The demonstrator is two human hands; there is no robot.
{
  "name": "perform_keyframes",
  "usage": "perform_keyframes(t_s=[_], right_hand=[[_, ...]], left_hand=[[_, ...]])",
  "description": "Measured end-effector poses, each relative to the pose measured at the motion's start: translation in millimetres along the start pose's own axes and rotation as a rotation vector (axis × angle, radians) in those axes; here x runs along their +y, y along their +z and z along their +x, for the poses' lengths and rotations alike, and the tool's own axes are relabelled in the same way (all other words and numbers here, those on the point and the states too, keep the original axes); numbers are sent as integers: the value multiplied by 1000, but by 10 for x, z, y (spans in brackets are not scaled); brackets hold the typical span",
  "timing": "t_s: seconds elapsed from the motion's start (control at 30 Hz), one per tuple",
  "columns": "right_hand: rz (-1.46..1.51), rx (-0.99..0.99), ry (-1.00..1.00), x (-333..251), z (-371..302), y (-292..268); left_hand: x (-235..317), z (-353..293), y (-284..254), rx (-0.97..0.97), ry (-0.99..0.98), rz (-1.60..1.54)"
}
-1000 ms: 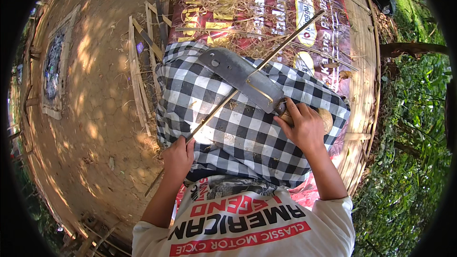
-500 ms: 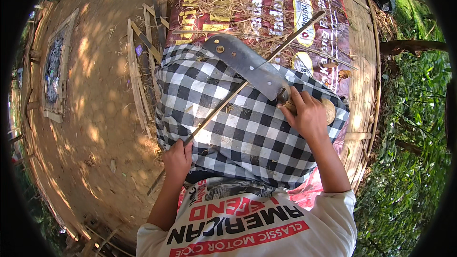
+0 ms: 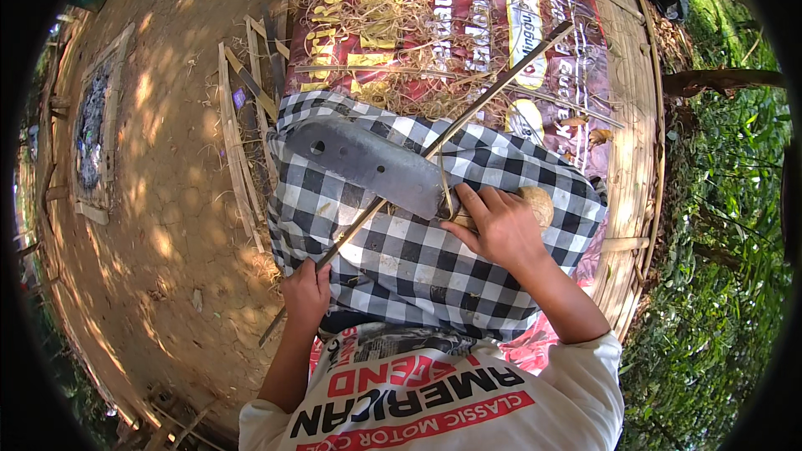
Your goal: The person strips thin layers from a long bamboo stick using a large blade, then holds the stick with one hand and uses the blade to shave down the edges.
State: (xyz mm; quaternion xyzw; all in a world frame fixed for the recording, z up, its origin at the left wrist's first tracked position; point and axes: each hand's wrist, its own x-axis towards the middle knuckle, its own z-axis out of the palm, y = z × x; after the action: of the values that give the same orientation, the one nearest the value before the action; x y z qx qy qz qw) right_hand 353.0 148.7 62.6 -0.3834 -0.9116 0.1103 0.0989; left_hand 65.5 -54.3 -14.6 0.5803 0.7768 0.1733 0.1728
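My left hand [image 3: 306, 288] is closed round the lower part of a long, thin strip [image 3: 489, 98], dark-edged and probably bamboo. The strip slants across my lap, its far end up to the right. In my right hand [image 3: 504, 230] is the wooden handle [image 3: 535, 205] of a broad machete [image 3: 359, 159]. Its grey blade, pierced by a few holes, points left and lies over the strip, hiding a short stretch of it. A thin pale shaving [image 3: 446, 175] curls beside the blade's base. Beneath both is a black-and-white checked cloth [image 3: 401, 263] over my lap.
A red printed banner [image 3: 501, 42], strewn with curly shavings [image 3: 376, 21], covers the slatted bamboo platform [image 3: 622, 108] ahead. Loose wooden strips [image 3: 234, 142] lie to its left. On the dirt floor [image 3: 167, 167] is a framed patch of ash [image 3: 93, 129]. Green plants [image 3: 718, 225] grow at right.
The machete and my right hand have moved left and toward me, sliding down along the strip. A thin shaving now stands out near the blade's base. My left hand has barely moved.
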Motion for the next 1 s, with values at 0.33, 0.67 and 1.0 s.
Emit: perform_keyframes(t_s=[0.33,0.67,1.0], right_hand=[[-185,209,487,936,-35,-399],[-52,-24,14,176,-18,-120],[-304,360,771,1699,-159,-561]], left_hand=[[-37,11,5,-4,19,-34],[-46,-19,43,29,-13,-50],[-93,18,37,19,-18,-116]])
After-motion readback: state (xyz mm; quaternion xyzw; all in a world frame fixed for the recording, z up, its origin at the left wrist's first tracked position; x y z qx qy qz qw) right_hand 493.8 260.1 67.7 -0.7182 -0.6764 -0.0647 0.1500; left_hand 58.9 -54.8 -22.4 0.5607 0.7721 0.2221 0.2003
